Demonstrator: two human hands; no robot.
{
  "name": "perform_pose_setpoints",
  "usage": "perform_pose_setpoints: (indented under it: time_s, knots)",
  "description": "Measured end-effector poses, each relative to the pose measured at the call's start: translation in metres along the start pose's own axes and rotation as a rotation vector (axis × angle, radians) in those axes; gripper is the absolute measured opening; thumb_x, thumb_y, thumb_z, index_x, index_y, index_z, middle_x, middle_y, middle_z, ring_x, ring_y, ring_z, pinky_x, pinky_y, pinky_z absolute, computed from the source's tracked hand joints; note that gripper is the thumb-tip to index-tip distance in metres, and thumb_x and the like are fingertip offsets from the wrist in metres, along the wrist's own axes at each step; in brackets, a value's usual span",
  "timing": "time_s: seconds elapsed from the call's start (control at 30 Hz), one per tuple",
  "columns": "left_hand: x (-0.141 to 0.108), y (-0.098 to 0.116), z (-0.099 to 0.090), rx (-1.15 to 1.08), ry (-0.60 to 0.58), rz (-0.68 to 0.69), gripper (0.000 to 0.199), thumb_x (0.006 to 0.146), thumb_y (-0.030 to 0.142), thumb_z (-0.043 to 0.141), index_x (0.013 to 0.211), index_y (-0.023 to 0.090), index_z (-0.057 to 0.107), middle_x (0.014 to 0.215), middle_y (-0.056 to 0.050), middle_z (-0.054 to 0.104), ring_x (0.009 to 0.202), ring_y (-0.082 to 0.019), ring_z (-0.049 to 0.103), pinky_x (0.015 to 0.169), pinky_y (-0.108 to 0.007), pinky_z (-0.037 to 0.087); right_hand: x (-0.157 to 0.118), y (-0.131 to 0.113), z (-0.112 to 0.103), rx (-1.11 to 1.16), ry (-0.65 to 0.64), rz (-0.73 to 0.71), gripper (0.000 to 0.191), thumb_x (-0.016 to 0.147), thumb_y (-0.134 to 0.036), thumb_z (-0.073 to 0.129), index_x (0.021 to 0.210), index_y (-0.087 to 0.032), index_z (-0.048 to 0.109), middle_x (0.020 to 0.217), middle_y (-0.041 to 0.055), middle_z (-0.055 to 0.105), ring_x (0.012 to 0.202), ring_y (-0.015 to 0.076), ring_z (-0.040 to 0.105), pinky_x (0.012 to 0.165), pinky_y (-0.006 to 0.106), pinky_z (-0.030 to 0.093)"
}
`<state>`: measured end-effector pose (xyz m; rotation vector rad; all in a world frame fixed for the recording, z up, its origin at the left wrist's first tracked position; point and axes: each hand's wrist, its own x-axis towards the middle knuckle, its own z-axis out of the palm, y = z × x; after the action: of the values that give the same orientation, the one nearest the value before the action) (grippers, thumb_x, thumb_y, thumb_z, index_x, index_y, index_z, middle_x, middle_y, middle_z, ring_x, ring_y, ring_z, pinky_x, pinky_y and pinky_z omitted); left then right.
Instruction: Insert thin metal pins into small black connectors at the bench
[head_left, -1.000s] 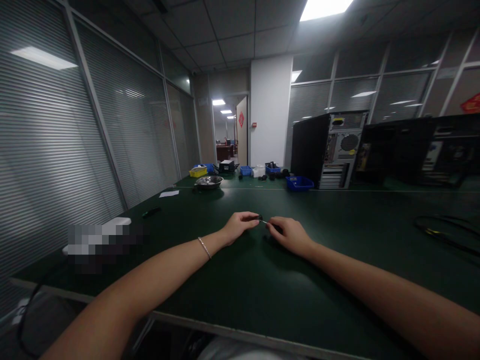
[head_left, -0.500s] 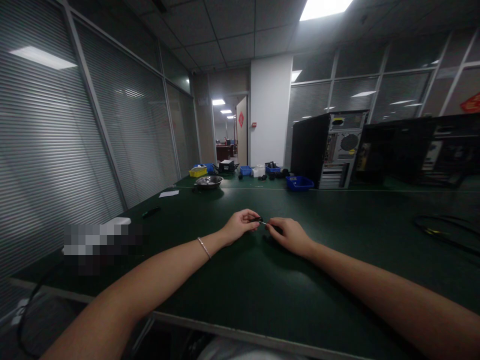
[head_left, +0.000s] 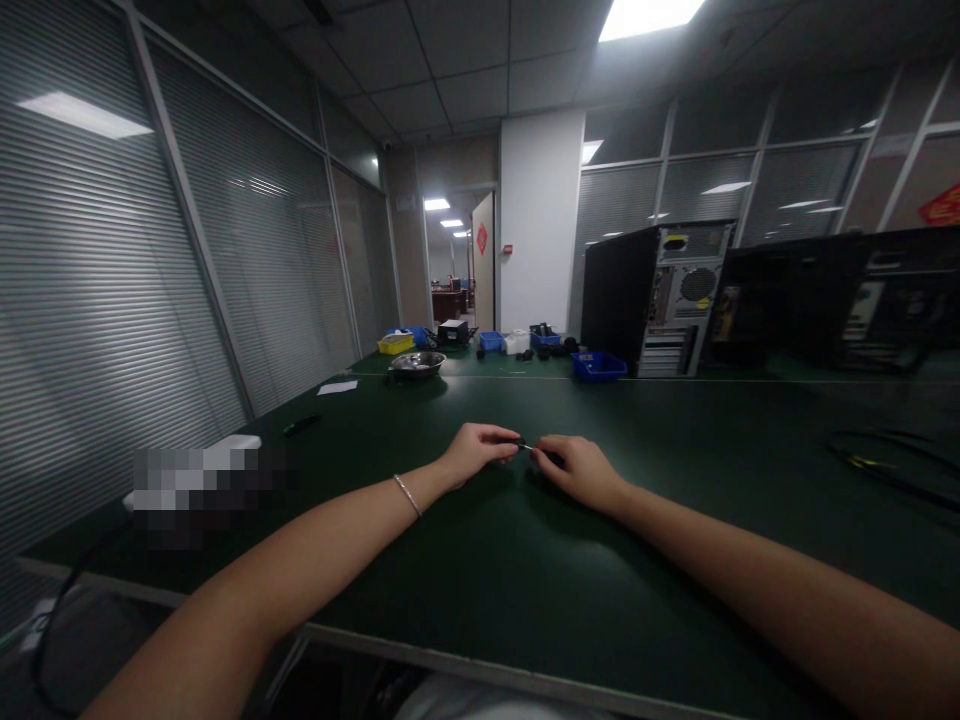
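Over the middle of the dark green table (head_left: 480, 560), my left hand (head_left: 480, 451) pinches a small black part (head_left: 520, 441) between thumb and fingers. Close on its right, my right hand (head_left: 574, 466) is closed round a tool whose handle is hidden in the fingers. The tool's thin, light metal shaft (head_left: 529, 447) points left and reaches the black part. Whether its tip sits inside the part is too small to tell. A thin bracelet (head_left: 407, 494) circles my left wrist.
Toward the back stand a metal bowl (head_left: 418, 365), a blue tray (head_left: 599, 367), a yellow basket (head_left: 395, 344) and a computer case (head_left: 652, 300). A green-and-black tool (head_left: 302, 425) and white paper (head_left: 337, 388) lie left. Black cable (head_left: 892, 465) coils at right.
The fingers of my left hand have straightened a little and shifted slightly around the black part. My right hand and the metal shaft have hardly moved.
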<state>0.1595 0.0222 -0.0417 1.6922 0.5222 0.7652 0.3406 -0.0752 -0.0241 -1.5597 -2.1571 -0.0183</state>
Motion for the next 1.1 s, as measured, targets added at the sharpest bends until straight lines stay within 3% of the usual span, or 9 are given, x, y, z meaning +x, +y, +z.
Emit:
perform_pose_setpoints:
  time_s: [0.9,1.1]
  knots:
    - [-0.0025,0.0065,-0.0057,-0.133,-0.151,-0.121,0.040,0.062,0.027,0.073,0.098,0.009,0.065,0.079,-0.008,0.065,0.065,-0.010,0.056,0.066,-0.027,0.044,-0.0016,-0.0029,-0.0037,0.082,-0.054,-0.066,0.029,0.087,-0.033,0.038,0.083,-0.019,0.062,0.075,0.0022,0.062,0.067,0.0136,0.053,0.064,0.023,0.037]
    - [-0.0010,0.0040,-0.0046,-0.159,-0.115,-0.098,0.040,0.063,0.027,0.072,0.098,0.010,0.064,0.079,-0.008,0.064,0.066,-0.010,0.057,0.065,-0.026,0.044,-0.0016,-0.0036,-0.0035,0.069,-0.033,-0.039,0.027,0.086,-0.033,0.039,0.084,-0.020,0.063,0.078,0.0024,0.062,0.070,0.0145,0.053,0.063,0.023,0.037]
